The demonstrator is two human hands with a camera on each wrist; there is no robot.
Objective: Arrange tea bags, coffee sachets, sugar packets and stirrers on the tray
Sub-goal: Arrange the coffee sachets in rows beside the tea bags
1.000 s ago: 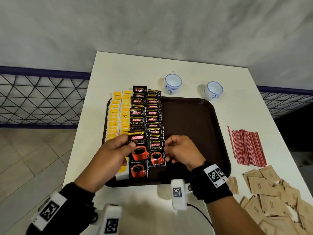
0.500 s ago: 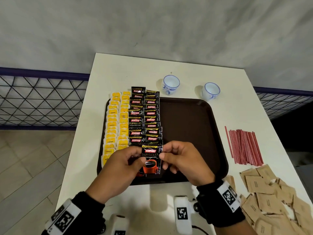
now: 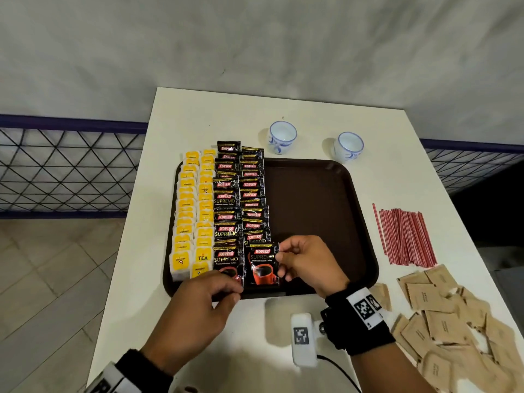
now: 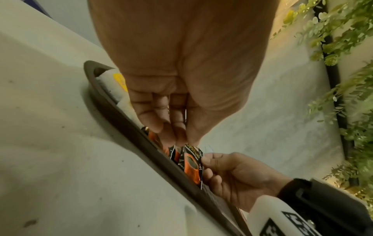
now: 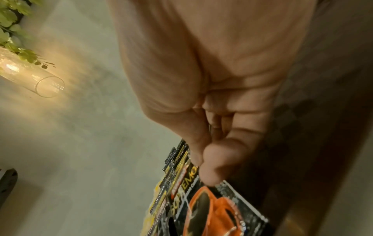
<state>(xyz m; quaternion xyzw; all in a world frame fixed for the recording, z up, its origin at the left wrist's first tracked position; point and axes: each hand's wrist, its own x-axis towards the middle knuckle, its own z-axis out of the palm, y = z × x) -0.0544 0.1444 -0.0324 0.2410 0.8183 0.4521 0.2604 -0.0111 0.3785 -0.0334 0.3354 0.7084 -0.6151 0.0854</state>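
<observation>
The brown tray (image 3: 320, 211) lies on the white surface (image 3: 198, 120). Its left part holds two columns of yellow tea bags (image 3: 194, 211), running from the far edge to the near edge. Just right of them are two columns of black coffee sachets (image 3: 241, 199), overlapped like shingles. The right half of the tray is bare.

The right hand (image 3: 307, 263) pinches the right edge of the nearest sachet in the right column (image 3: 262, 265) between thumb and fingertips; this sachet lies at the near edge of the tray. The left hand (image 3: 195, 310) is at the near rim, its curled fingers pinching the near end of the nearest sachet in the left column (image 3: 226, 260).

Off the tray, on the surface to the right, lie a bundle of red stirrers (image 3: 405, 236) and, nearer, a loose pile of brown sugar packets (image 3: 453, 330). Two blue-and-white cups (image 3: 282, 136) stand beyond the far edge of the tray; nothing shows inside them.
</observation>
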